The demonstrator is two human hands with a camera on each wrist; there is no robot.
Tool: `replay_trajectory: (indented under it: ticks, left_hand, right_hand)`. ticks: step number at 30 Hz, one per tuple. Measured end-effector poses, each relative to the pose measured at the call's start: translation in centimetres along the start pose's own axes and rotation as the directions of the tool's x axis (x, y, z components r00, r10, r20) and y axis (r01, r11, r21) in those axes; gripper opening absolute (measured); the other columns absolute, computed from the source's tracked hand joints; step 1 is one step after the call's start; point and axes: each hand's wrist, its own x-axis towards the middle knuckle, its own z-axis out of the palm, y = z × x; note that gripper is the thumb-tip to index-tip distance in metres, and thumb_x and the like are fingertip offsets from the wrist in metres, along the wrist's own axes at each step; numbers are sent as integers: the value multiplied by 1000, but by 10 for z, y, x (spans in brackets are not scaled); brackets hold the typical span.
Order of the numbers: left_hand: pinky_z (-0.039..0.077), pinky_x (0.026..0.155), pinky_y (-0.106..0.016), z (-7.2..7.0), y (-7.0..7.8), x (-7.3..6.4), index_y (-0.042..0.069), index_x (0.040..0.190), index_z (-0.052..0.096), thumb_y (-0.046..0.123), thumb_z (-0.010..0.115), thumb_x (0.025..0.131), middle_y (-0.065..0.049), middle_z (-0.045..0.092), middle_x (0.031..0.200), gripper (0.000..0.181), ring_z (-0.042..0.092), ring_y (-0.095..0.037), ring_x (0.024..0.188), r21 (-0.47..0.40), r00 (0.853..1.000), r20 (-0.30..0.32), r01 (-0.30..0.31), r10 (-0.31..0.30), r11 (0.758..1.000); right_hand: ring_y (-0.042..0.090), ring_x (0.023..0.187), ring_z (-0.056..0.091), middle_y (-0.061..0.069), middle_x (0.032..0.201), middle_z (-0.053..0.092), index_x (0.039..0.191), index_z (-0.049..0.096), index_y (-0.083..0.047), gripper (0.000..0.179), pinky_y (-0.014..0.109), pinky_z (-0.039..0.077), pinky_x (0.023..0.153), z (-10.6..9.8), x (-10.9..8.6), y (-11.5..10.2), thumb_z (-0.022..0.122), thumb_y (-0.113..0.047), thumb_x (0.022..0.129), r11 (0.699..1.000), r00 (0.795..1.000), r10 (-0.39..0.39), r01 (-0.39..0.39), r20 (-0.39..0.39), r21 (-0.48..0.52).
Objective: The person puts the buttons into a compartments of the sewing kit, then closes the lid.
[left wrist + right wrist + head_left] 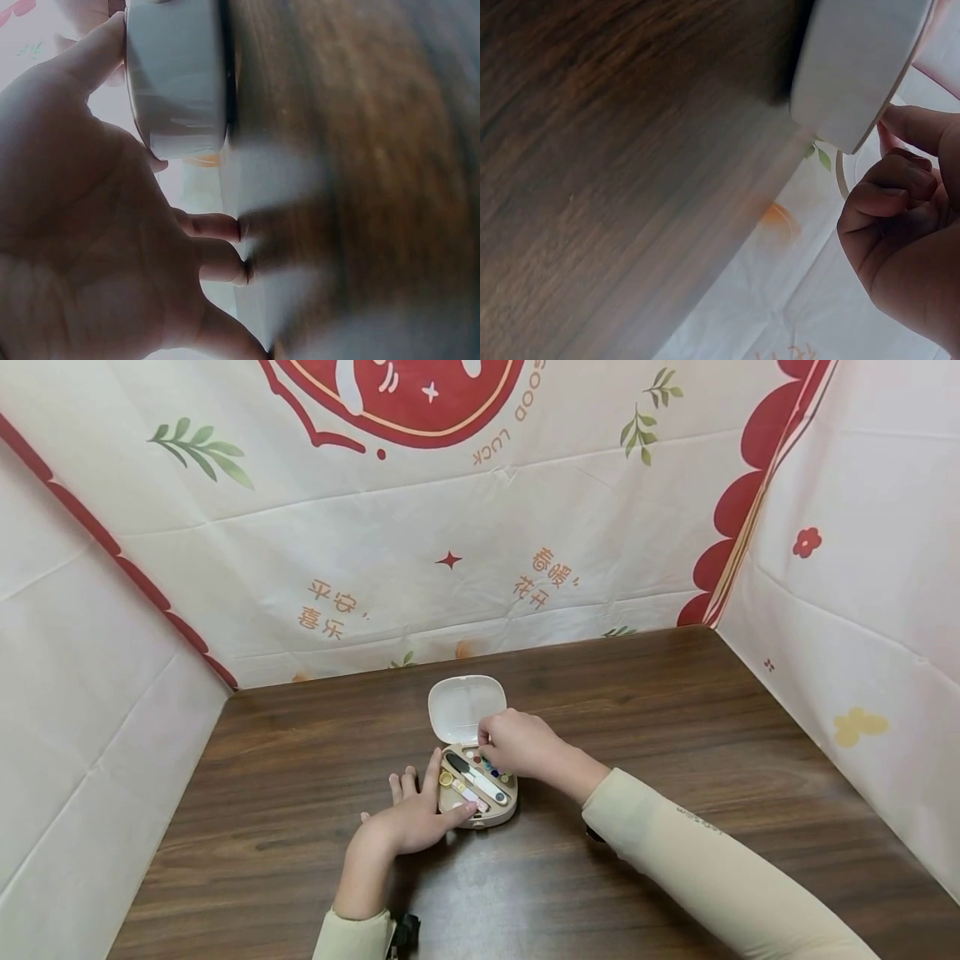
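Observation:
A small beige sewing kit box stands open on the table, its pale lid tipped back. In it lie a black-and-white tool, possibly thread snips, a yellow ring, a small pale pink-and-yellow piece and several coloured round pieces. My left hand touches the box's left side, thumb at the near edge, index finger along the far left; the other fingers spread to the table. My right hand is over the box's far right corner, several fingers curled. Its fingertips are hidden, so what they pinch cannot be told.
The box stands on a brown wood-grain table. Behind it hangs a white printed cloth, and similar cloth panels close off both sides. A dark wrist strap sits at the left sleeve.

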Motion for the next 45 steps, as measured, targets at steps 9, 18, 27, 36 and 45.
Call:
replay_trajectory:
  ticks: [9,18,27,36,45]
  left_hand:
    - [2,90,-90,0,0,-1,45,154,-12,88,43,77,-21,2,164,104,-6,-42,152,-6,1000,7,-4,4,1000]
    - [2,89,-90,0,1,-1,44,154,-11,87,43,77,-21,3,164,104,-6,-43,152,-12,1000,5,-14,14,1000]
    - [3,89,-90,0,0,-1,44,154,-12,88,42,77,-22,4,164,104,-4,-43,152,4,1000,3,-13,13,1000]
    - [3,89,-90,0,0,0,45,154,-12,88,42,77,-21,5,164,103,-3,-43,152,11,1000,-2,-7,7,1000]
    - [3,90,-90,1,1,1,47,153,-13,87,43,78,-22,4,164,102,-3,-43,152,6,1000,-2,-2,2,1000]
  right_hand:
    - [9,54,53,-7,63,58,72,60,-22,21,27,42,48,2,0,-2,65,-24,92,999,1000,-8,8,-2,-38]
    - [8,54,52,-8,61,57,67,59,-23,26,27,41,48,2,-1,0,69,-29,90,999,1000,6,-6,-8,-48]
    - [8,53,52,-8,60,57,69,59,-23,24,27,41,48,2,-1,-1,67,-26,91,999,1000,12,-12,-9,-33]
    - [8,57,55,-9,65,61,74,62,-25,15,31,43,52,-14,-8,1,64,-23,88,998,998,47,-49,-46,-32]
    - [10,60,52,-8,66,58,74,61,-25,13,29,41,53,-51,-25,2,66,-21,86,997,997,-2,-4,-73,-80]
